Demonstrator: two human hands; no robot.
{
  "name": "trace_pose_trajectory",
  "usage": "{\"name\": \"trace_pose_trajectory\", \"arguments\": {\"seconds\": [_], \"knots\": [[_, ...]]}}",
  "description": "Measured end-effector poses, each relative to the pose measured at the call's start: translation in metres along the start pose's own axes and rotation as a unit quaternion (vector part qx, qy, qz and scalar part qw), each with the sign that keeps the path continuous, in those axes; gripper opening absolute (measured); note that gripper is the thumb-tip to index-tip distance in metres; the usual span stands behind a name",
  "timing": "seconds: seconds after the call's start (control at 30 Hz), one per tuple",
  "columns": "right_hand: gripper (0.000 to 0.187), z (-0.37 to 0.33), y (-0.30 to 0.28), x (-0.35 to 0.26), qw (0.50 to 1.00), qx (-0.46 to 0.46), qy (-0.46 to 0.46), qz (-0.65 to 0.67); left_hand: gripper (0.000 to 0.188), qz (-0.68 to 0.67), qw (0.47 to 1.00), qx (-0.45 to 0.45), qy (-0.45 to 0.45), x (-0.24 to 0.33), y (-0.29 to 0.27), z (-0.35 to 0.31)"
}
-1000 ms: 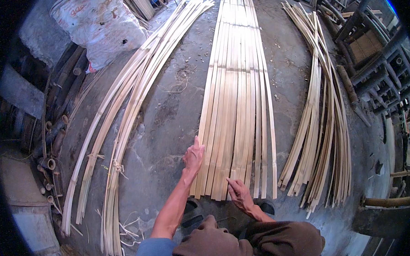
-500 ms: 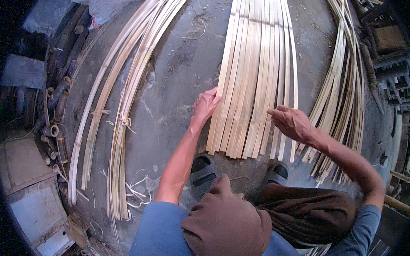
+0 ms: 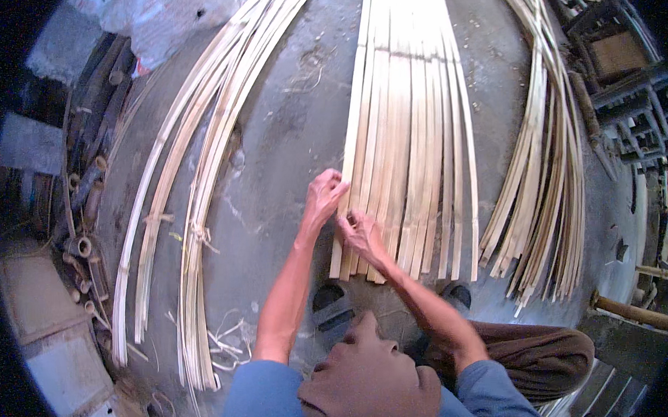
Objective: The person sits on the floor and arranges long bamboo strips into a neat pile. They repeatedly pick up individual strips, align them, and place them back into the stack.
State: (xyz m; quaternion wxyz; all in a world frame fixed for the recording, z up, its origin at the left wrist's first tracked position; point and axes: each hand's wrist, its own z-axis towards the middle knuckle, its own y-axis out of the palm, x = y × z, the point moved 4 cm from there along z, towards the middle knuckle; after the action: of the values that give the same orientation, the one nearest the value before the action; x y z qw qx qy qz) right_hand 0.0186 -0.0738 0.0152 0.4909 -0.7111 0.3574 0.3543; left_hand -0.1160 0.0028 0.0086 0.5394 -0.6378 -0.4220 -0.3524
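Note:
Long, pale, flat bamboo strips (image 3: pixel 410 153) lie side by side on the floor before me, spread like a mat. Along the left edge of this row, my left hand (image 3: pixel 324 197) is closed, its thumb and fingertips on the outermost strip. My right hand (image 3: pixel 364 238) lies just nearer and to the right, fingers curled in a pinch on the same left-hand strips. Its fingertips partly cover the strip there. A thin cross band runs over the strips farther off.
Tied bundles of bamboo strips (image 3: pixel 205 192) lie on the left, with loose shavings (image 3: pixel 228 347) by their near ends. Another strip bundle (image 3: pixel 542 192) lies on the right. Bamboo poles (image 3: pixel 86 245) are piled at the far left. My sandalled foot (image 3: pixel 331 302) is close to the strip ends.
My right hand has moved left across the strips, from their right part to the left edge beside my left hand. My left hand has come slightly nearer. The view has shifted a little.

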Motion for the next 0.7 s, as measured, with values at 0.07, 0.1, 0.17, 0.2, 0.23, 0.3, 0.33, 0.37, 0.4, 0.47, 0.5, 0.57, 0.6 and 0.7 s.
{"name": "trace_pose_trajectory", "arguments": {"seconds": [0.07, 0.1, 0.17, 0.2, 0.23, 0.3, 0.33, 0.37, 0.4, 0.47, 0.5, 0.57, 0.6, 0.7], "knots": [[0.029, -0.001, 0.013, 0.007, 0.978, 0.029, 0.08, 0.191, 0.025, -0.107, 0.992, 0.01, -0.063, 0.001, 0.002, -0.002], [0.029, -0.004, 0.009, 0.008, 0.974, 0.08, 0.072, 0.199, 0.025, -0.055, 0.997, 0.04, -0.036, 0.008, 0.006, -0.002], [0.03, -0.009, 0.005, 0.003, 0.959, 0.166, 0.057, 0.222, 0.025, 0.053, 0.992, 0.11, 0.008, 0.013, 0.008, -0.007], [0.033, -0.01, 0.001, -0.001, 0.963, 0.18, 0.063, 0.19, 0.026, 0.079, 0.989, 0.121, 0.041, 0.006, 0.013, -0.007], [0.037, -0.015, -0.007, -0.013, 0.966, 0.194, 0.072, 0.157, 0.023, 0.13, 0.984, 0.108, 0.055, 0.008, 0.021, -0.01], [0.044, -0.025, -0.023, -0.041, 0.972, 0.203, 0.067, 0.099, 0.022, 0.216, 0.97, 0.09, 0.069, 0.013, 0.031, -0.018], [0.044, -0.026, -0.033, -0.048, 0.968, 0.225, 0.045, 0.101, 0.024, 0.247, 0.963, 0.078, 0.077, 0.015, 0.043, -0.018], [0.045, -0.027, -0.037, -0.056, 0.965, 0.239, 0.02, 0.104, 0.025, 0.282, 0.954, 0.071, 0.08, 0.014, 0.047, -0.019], [0.045, -0.027, -0.04, -0.062, 0.962, 0.253, -0.004, 0.107, 0.026, 0.289, 0.952, 0.076, 0.072, 0.012, 0.05, -0.018], [0.045, -0.026, -0.042, -0.062, 0.961, 0.258, -0.005, 0.102, 0.029, 0.304, 0.947, 0.084, 0.055, 0.011, 0.054, -0.016], [0.045, -0.026, -0.043, -0.062, 0.962, 0.254, -0.004, 0.103, 0.03, 0.304, 0.948, 0.079, 0.044, 0.009, 0.056, -0.015], [0.046, -0.028, -0.047, -0.059, 0.964, 0.244, 0.005, 0.108, 0.03, 0.305, 0.949, 0.077, 0.033, 0.012, 0.058, -0.014], [0.046, -0.028, -0.047, -0.057, 0.965, 0.235, 0.01, 0.112, 0.03, 0.305, 0.949, 0.075, 0.028, 0.014, 0.06, -0.014], [0.037, -0.028, -0.043, -0.056, 0.965, 0.235, 0.031, 0.113, 0.032, 0.314, 0.944, 0.098, 0.012, 0.005, 0.064, -0.016]]}}
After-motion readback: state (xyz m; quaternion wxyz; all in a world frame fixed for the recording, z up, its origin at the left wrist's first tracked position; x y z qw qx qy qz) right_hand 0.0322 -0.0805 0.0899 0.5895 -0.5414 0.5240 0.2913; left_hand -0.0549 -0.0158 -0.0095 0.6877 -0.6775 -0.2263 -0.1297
